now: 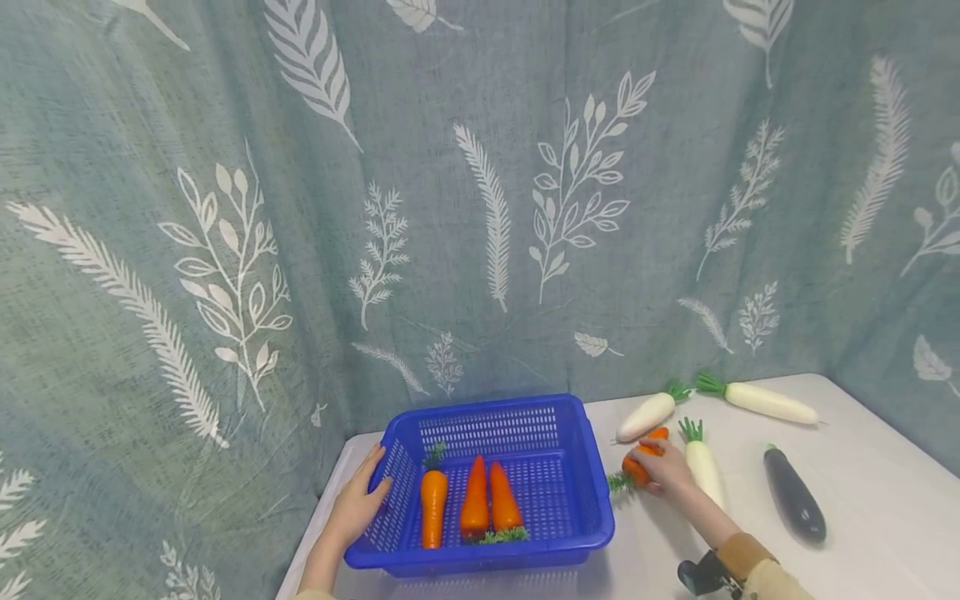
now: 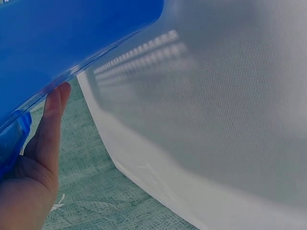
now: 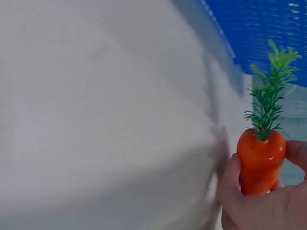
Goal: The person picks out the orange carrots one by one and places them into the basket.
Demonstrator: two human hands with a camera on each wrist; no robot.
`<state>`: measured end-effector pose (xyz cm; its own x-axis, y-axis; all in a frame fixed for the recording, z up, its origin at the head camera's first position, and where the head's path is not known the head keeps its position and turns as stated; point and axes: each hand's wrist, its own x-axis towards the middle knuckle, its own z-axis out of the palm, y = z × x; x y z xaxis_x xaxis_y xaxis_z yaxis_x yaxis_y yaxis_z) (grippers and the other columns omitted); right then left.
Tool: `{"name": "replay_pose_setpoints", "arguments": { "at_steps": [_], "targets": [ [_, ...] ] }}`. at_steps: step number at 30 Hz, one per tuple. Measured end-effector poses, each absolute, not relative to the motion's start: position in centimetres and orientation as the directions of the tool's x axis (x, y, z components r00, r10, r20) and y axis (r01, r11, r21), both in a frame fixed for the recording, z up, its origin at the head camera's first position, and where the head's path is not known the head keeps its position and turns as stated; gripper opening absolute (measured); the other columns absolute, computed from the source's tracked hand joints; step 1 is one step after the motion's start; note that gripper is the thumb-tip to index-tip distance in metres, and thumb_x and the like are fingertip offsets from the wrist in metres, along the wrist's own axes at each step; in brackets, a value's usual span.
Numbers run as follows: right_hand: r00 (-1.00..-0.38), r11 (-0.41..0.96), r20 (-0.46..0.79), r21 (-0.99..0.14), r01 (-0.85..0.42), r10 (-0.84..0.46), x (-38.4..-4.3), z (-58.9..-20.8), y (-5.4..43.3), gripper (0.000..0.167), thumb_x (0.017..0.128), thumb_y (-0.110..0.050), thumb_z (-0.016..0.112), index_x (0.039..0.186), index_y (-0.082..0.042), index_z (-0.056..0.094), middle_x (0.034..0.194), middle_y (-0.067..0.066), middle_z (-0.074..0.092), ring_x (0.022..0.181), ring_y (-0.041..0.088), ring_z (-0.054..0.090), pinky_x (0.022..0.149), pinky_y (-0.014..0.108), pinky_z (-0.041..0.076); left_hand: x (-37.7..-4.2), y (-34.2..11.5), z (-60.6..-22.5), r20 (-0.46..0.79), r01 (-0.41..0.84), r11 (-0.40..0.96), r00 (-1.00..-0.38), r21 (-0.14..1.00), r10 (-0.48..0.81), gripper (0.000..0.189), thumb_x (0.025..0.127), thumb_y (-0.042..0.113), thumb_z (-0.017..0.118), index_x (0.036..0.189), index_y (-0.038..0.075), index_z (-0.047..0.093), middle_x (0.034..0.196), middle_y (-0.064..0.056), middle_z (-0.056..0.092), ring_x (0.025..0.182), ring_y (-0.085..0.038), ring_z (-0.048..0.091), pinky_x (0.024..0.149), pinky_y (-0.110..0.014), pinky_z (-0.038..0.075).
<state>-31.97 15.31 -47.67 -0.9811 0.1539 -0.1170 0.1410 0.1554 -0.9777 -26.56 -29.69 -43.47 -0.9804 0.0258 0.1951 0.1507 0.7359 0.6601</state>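
Note:
A carrot (image 3: 261,158) with feathery green leaves is held between the thumb and fingers of my right hand (image 1: 669,468), just right of the blue basket (image 1: 480,563). Its leaves point toward the basket in the head view. My left hand (image 1: 358,500) holds the basket's left rim, thumb over the inner side and fingers along the outside; in the left wrist view those fingers (image 2: 50,129) look nearly straight. Inside the basket lie an orange carrot (image 1: 432,508) with its leaves toward the back and two redder carrots (image 1: 475,504) (image 1: 506,500) with leaves toward the front.
Right of the basket on the white table (image 1: 885,500) lie white radishes, one behind my right hand (image 1: 647,417), one at the back (image 1: 772,403) and one partly behind my forearm (image 1: 703,467). An eggplant (image 1: 797,496) lies further right. A patterned green curtain (image 1: 480,208) hangs behind.

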Motion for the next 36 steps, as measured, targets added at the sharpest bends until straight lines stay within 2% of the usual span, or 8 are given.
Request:
{"name": "replay_pose_setpoints", "arguments": {
  "at_steps": [8,14,27,34,36],
  "targets": [
    [-0.992,0.013,-0.095,-0.995,0.097,0.081,-31.4,-44.9,15.8,0.053,0.094,-0.012,0.056,0.136,0.013,0.037,0.129,0.035,0.04,0.083,0.013,0.059,0.069,0.026,0.057,-26.7,-29.5,-43.2,0.208,0.166,0.731,-0.978,0.661,0.034,0.053,0.099,0.006,0.05,0.146,-0.009,0.032,0.155,-0.028,0.024,0.139,-0.049,0.026,0.11,-0.063,0.022],
    [-0.994,0.026,-0.091,-0.995,0.093,0.059,-31.0,-43.0,16.2,0.053,0.096,-0.014,0.053,0.141,0.009,0.036,0.132,0.032,0.042,0.084,0.012,0.06,0.071,0.025,0.056,-26.7,-29.6,-43.1,0.199,0.155,0.738,-0.98,0.657,0.028,0.053,0.099,0.006,0.05,0.147,-0.009,0.032,0.155,-0.028,0.023,0.139,-0.049,0.025,0.111,-0.062,0.021],
    [-0.998,-0.027,-0.06,-0.998,0.06,0.023,-30.6,-40.2,16.7,0.053,0.098,-0.02,0.052,0.143,0.003,0.037,0.124,0.018,0.052,0.083,0.011,0.059,0.072,0.023,0.053,-26.6,-29.7,-43.4,0.209,0.167,0.741,-0.977,0.65,0.037,0.053,0.098,0.005,0.05,0.146,-0.011,0.032,0.154,-0.029,0.023,0.139,-0.049,0.025,0.111,-0.061,0.021],
    [-0.998,-0.027,-0.067,-0.997,0.066,0.022,-30.3,-39.9,16.7,0.052,0.098,-0.019,0.052,0.144,0.002,0.038,0.128,0.02,0.05,0.087,0.01,0.058,0.073,0.023,0.052,-26.6,-29.6,-43.3,0.195,0.158,0.741,-0.98,0.653,0.037,0.054,0.099,0.006,0.05,0.147,-0.01,0.031,0.155,-0.029,0.022,0.139,-0.049,0.025,0.111,-0.062,0.021],
    [-0.998,-0.031,-0.064,-0.998,0.064,0.016,-30.2,-40.1,16.7,0.052,0.098,-0.02,0.053,0.143,0.003,0.039,0.122,0.016,0.055,0.086,0.011,0.059,0.073,0.024,0.051,-26.6,-29.5,-43.2,0.188,0.153,0.743,-0.981,0.652,0.037,0.054,0.099,0.006,0.05,0.147,-0.01,0.03,0.155,-0.028,0.022,0.139,-0.049,0.025,0.111,-0.062,0.021]
  ]
}}
